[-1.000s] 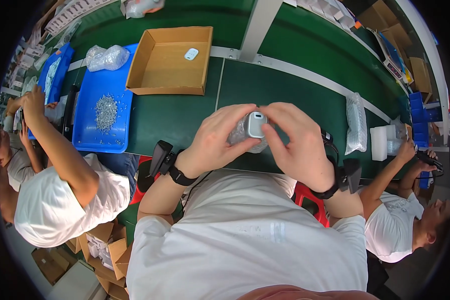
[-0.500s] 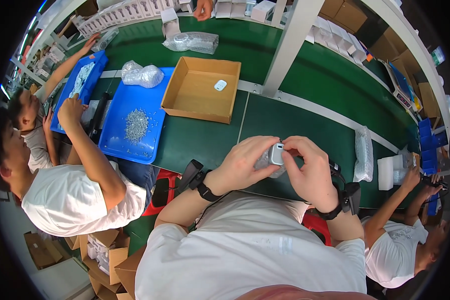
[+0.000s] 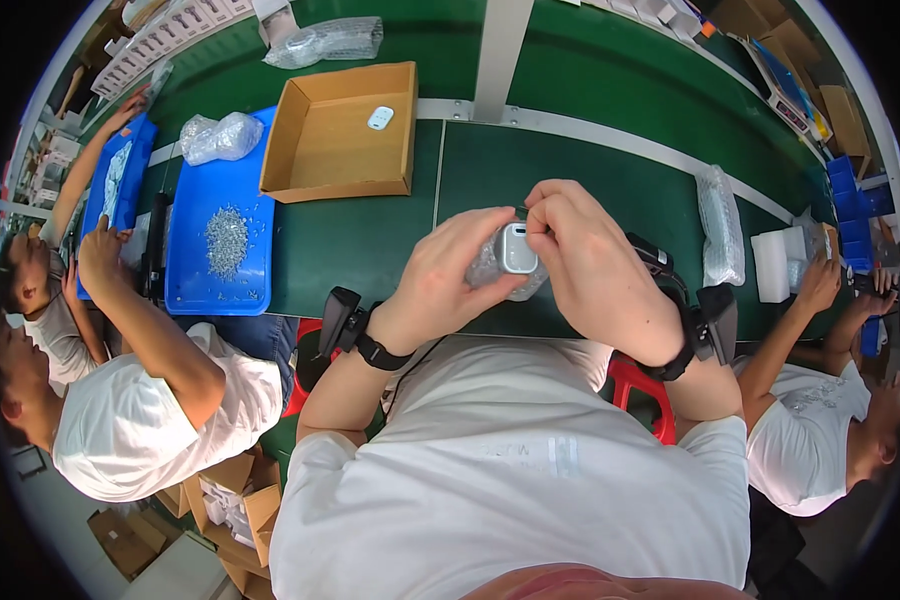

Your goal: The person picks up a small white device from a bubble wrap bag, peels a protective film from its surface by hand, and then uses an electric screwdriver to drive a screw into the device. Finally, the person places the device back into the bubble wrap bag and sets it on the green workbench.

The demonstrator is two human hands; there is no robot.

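Close above the near edge of the green table, my left hand (image 3: 432, 275) is wrapped around a small device (image 3: 517, 256) with a white-rimmed grey end and a dark slot. Clear bubble wrap (image 3: 484, 264) surrounds the device's body below that end, which faces up. My right hand (image 3: 598, 268) has its thumb and fingers pinched together against the right edge of the end. Its fingertips hide whatever lies between them. Both wrists wear black straps with dark modules.
An open cardboard box (image 3: 342, 186) holds one small white piece (image 3: 380, 118). Left of it, a blue tray (image 3: 182, 262) carries small metal parts (image 3: 227, 242) and a bubble-wrapped bundle (image 3: 220, 138). More bubble wrap (image 3: 720, 225) lies right. Co-workers sit on both sides; a metal post (image 3: 500, 60) stands ahead.
The view has shifted, so the box and trays sit further left. My right hand has turned, its fingers now closed together at the device's upper right edge. The left hand keeps its hold.
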